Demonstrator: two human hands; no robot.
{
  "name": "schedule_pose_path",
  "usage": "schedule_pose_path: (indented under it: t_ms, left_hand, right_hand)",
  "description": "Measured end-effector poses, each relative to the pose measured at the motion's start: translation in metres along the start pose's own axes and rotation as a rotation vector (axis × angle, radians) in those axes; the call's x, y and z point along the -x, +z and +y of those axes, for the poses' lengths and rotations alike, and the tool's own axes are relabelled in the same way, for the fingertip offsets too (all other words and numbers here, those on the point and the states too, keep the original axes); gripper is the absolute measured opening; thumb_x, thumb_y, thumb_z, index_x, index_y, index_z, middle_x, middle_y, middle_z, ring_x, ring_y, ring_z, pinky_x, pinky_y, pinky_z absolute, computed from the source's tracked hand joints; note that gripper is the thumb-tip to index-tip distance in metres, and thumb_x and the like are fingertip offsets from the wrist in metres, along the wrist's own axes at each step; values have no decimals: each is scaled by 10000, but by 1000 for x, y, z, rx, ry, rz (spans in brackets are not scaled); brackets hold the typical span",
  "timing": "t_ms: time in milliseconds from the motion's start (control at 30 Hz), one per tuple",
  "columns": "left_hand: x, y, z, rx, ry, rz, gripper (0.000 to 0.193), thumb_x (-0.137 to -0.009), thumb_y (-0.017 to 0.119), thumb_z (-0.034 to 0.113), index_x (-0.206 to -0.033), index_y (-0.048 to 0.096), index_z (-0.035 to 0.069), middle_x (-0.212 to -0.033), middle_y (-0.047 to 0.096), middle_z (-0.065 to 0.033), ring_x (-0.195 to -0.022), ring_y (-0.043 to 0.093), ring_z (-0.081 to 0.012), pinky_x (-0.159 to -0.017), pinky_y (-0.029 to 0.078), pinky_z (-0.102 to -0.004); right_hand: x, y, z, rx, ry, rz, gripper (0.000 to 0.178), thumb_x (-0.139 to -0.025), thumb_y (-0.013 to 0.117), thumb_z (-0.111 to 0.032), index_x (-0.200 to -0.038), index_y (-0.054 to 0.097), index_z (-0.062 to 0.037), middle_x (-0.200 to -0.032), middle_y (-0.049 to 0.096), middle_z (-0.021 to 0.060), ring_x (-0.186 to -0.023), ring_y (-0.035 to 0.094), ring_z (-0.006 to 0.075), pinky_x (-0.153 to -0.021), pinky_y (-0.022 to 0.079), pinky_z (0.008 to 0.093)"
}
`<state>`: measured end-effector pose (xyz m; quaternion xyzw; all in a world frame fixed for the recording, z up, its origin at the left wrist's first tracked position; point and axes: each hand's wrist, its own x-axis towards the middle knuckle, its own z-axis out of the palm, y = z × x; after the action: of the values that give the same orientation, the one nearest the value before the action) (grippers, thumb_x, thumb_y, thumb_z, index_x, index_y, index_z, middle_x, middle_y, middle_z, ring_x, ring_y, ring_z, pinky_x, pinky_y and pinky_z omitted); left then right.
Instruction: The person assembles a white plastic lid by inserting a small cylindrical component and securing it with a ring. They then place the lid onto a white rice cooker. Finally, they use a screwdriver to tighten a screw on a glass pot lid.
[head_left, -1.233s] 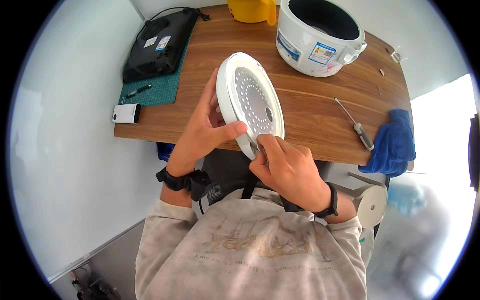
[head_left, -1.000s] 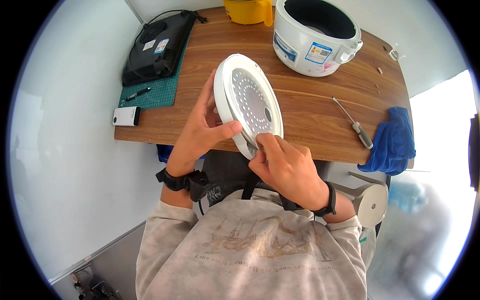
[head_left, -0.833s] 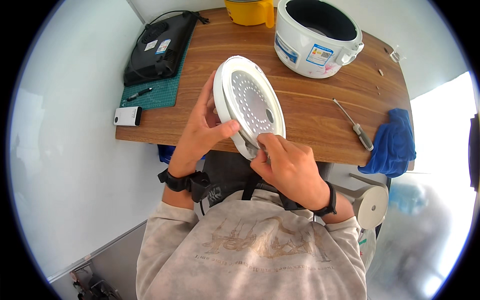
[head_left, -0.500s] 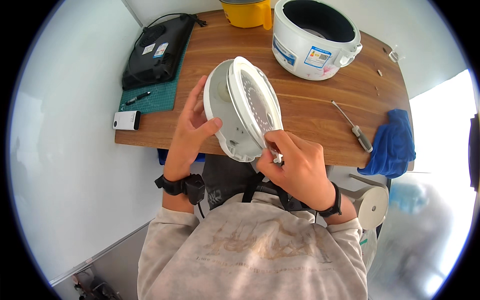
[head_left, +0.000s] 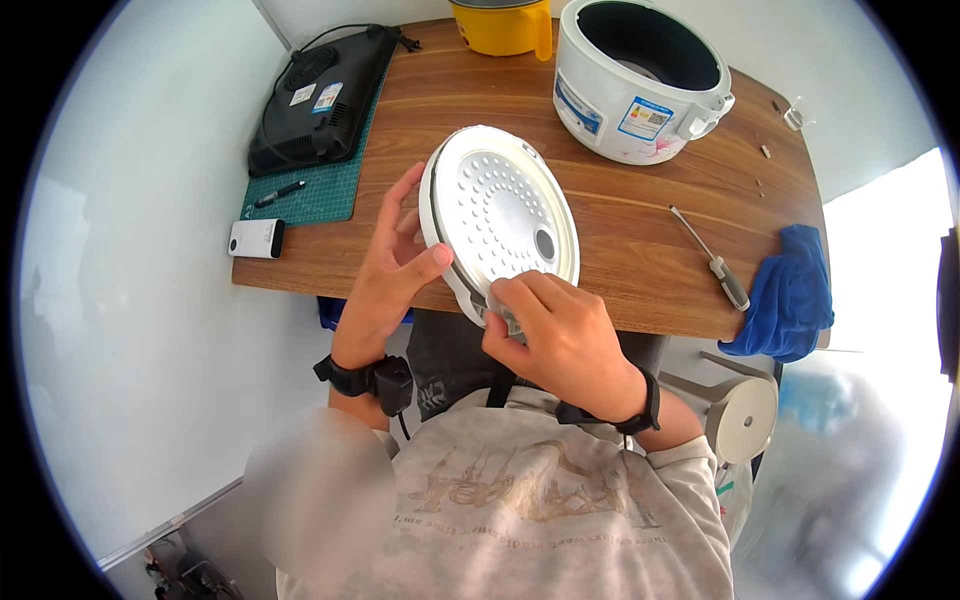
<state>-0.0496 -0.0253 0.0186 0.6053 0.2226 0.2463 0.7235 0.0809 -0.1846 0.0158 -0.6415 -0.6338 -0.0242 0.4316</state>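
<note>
The person holds a round white lid (head_left: 500, 222) with both hands, just above the near edge of the wooden tabletop (head_left: 640, 215). The lid is tilted, its inner metal plate with rows of small holes facing up toward the camera.

The left hand (head_left: 385, 275) has its grip closed on the lid's left rim: the thumb presses on the inner face near the rim, and the fingers reach up behind the back of the lid. The right hand (head_left: 560, 335) has its grip closed on the lid's lower edge, fingertips curled over a small grey part there; what exactly they pinch cannot be told. Each wrist wears a dark band.

At the far edge of the tabletop stands a white rice cooker (head_left: 640, 80) with its pot open, well apart from the lid. A yellow pot (head_left: 500, 25) stands to its left at the far edge. At the far left corner a black hotplate (head_left: 320, 95) lies on a green cutting mat (head_left: 330, 190), with a black pen (head_left: 278, 192) on the mat's near part. A small white box (head_left: 256, 238) lies at the near left corner. Toward the right edge lies a screwdriver (head_left: 712, 260), and a blue cloth (head_left: 790, 295) hangs over the near right corner. A few small screws lie near the far right corner.
</note>
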Motion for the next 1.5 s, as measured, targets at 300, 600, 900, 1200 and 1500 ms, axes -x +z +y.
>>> schedule_pose_path:
  t_ms: [300,600,900,1200,1500]
  left_hand:
    - [-2,-4,-10,-87,-105,137,754,-900,669,260,-1502,239,116,-1394,496,-221,-1254,553,-267,-939,537,-342]
    - [5,-15,-16,-35,-41,249,699,-844,508,120,-1513,306,87,-1450,458,-135,-1288,518,-227,-1009,499,-328]
    - [9,-19,-21,75,-4,250,685,-918,482,150,-1564,269,71,-1520,403,-147,-1375,439,-256,-1133,377,-383]
    - [11,-19,-22,29,30,215,704,-909,554,198,-1547,281,78,-1505,409,-147,-1392,405,-258,-1157,338,-389]
    - [13,-29,-36,5,5,325,492,-1064,499,262,-1511,370,101,-1442,471,-73,-1328,448,-157,-1119,375,-341]
  right_hand:
    - [11,19,-4,127,-117,-212,218,-795,720,-103,-949,580,-40,-863,579,60,-733,638,210,-589,538,324]
    - [7,4,33,-55,30,45,349,-843,762,-174,-1147,644,-48,-1177,633,142,-993,652,330,-828,557,419]
    - [0,6,82,-423,547,113,351,-972,626,-173,-1252,571,30,-1030,672,215,-887,654,388,-795,527,426]
    - [7,14,91,-346,518,204,434,-953,637,-77,-1378,566,-32,-995,673,183,-805,652,291,-755,539,342]
    - [8,1,87,-772,616,132,497,-887,740,-62,-1362,595,-85,-1080,680,83,-939,632,157,-794,556,314]
